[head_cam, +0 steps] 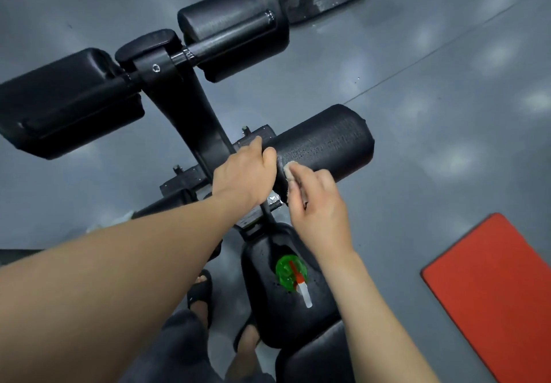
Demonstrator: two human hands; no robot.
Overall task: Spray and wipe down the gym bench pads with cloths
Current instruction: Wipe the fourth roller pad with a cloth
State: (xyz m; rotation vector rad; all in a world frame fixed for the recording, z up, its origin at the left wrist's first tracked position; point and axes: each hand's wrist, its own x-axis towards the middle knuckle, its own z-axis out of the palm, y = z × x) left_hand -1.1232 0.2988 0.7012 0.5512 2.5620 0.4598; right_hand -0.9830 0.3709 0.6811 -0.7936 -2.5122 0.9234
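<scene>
Cloth point(288, 171) on roller pad point(328, 141)

cloth point(287, 171): mostly under fingers point(311, 178) | red mat point(492, 287): cut by right edge

Two bare hands show, the left hand point(244, 174) and the right hand point(319, 206). There are three black cylindrical foam roller pads point(325, 141), two flat black vinyl bench pads point(262, 311), one beige cloth point(288, 171), one green plastic spray bottle point(286, 271), one red rectangular floor mat point(492, 293) and two black sandals point(199, 293).
</scene>
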